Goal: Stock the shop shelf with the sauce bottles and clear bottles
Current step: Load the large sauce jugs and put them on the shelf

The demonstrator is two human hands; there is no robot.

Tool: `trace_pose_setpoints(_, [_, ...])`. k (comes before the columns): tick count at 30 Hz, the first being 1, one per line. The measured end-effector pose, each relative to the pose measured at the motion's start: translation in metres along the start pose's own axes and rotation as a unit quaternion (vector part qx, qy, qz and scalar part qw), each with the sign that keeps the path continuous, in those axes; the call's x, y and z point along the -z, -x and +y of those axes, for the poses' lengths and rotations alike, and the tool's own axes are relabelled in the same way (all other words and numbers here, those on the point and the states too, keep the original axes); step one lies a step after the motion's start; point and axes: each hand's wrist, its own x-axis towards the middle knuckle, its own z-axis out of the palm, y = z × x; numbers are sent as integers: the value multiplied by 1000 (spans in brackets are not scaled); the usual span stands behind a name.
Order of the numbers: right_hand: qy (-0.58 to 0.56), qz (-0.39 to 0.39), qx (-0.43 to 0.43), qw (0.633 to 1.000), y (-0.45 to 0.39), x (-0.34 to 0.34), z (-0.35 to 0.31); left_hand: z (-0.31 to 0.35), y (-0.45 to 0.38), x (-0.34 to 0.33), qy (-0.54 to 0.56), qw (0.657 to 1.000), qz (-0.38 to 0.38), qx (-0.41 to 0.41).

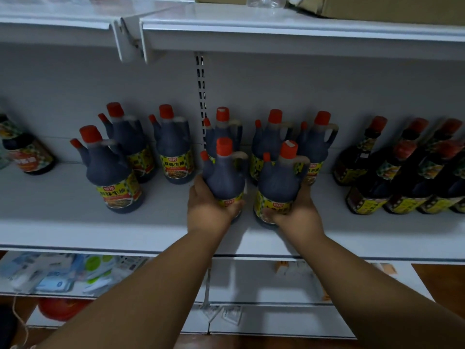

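With both arms reaching onto the white metal shelf (pixel 75 197), my left hand (pixel 210 210) grips the base of a dark sauce bottle with red cap and yellow label (pixel 224 172), fingers curled round its lower part. My right hand (pixel 294 212) grips a second dark red-capped sauce bottle (pixel 278 180) the same way, at label height. Hands are apart, one bottle each. Both bottles upright near the front edge of the shelf; can't tell if the bases are fully down. Handles face right, small spouts left.

Behind them, three identical handled bottles (pixel 271 139) stand in a row at the back panel. To the left, three more of the same (pixel 110 170): one forward, two further back. Far right: a cluster of slimmer dark bottles with red caps (pixel 402 172), packed close. Far left edge: another dark bottle (pixel 27 152), partly cut off.

Slotted upright rail (pixel 202 91) runs down the back panel. Upper shelf (pixel 276 28) carries a cardboard box (pixel 377 6). Lower shelf holds blurred blue-and-white packets (pixel 55 273).
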Motion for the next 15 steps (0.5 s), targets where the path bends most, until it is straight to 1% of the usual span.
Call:
trace_pose_setpoints(2, [-3, 1, -9, 1000, -3, -2, -3, -2, -2, 1, 12, 1000, -13, 0])
trace_pose_setpoints(5, [-22, -30, -35, 999, -11, -1, -9, 1, -7, 3, 19, 1000, -25, -1])
trace_pose_setpoints(7, [-27, -39, -38, 998, -14, -1, -11, 2, -9, 3, 23, 999, -33, 0])
trace_pose_setpoints(10, [-24, -30, -38, 999, -15, -3, -7, -3, -7, 1, 32, 999, -29, 5])
trace_pose_setpoints(15, [-15, -48, -47, 998, -24, 0, -4, -13, -2, -4, 20, 999, -20, 19])
